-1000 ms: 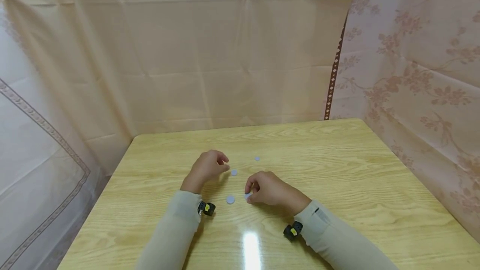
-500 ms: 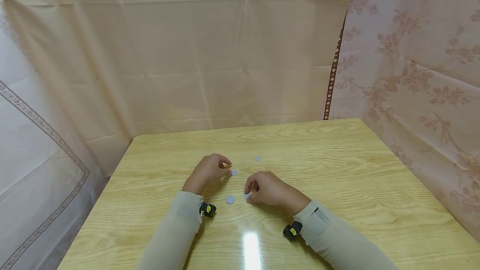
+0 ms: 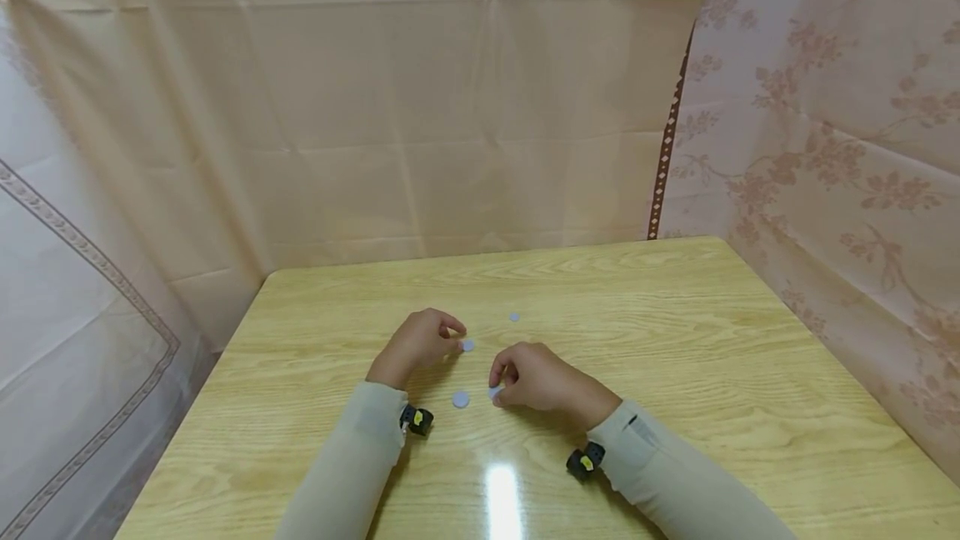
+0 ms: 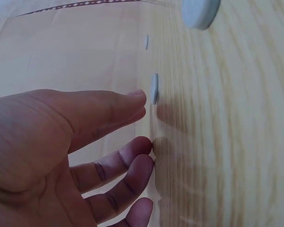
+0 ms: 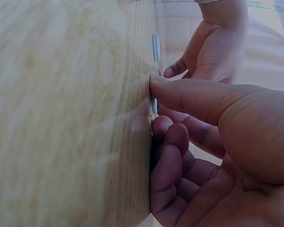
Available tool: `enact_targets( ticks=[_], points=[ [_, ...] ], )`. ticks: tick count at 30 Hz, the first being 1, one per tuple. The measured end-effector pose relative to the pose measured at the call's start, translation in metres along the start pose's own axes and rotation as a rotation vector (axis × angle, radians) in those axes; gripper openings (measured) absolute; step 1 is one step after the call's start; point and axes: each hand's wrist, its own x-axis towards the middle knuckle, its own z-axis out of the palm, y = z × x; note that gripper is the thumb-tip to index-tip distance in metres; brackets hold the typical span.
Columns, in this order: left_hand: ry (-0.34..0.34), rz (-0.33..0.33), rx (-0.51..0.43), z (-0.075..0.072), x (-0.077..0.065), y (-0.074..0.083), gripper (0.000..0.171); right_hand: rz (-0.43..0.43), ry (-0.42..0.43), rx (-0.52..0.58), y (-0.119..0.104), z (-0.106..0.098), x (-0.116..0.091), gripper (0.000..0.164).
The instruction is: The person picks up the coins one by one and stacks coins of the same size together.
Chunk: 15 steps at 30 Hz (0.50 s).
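At the centre of the head view, a pale yellow wood-grain table (image 3: 712, 340) bears four flat, round, whitish discs. The table's far edge runs above them, before a hanging beige cloth (image 3: 450, 107); its side edges slope outward toward the lower frame. Broad stretches of tabletop separate both hands from these edges, whereas the passage between the hands is narrow.

The bare left hand (image 3: 422, 342) has thumb and forefinger moderately spread, holding nothing, with the central disc (image 3: 468, 346) at the thumb's tip; whether they touch cannot be told. The bare right hand (image 3: 536, 377), right of centre, has a narrow grip, pinching the partly hidden disc (image 3: 494, 392) between thumb and fingertips. The lower disc (image 3: 461, 399) lies just left of that grip; the farthest disc (image 3: 513, 317) lies above, apart from both hands.

The left-wrist view adds the discs' thin rims and the left hand's other fingers, loosely bent near the tabletop. The right-wrist view alone shows the right hand's curled fingers from the palm side, with the left hand behind at upper right.

All four discs lie flat or nearly so, faces upward; being circular, they have no long axis. In both wrist views they appear as upright slivers, parallel to the tabletop.
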Motion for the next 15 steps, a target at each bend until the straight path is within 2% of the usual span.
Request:
enact_targets(
  ticks=[15],
  points=[
    [0.007,0.013,0.018,0.0007,-0.0006,-0.0001,0.019,0.004,0.000,-0.002,0.0005,0.0005,0.0006,0.010]
  ],
)
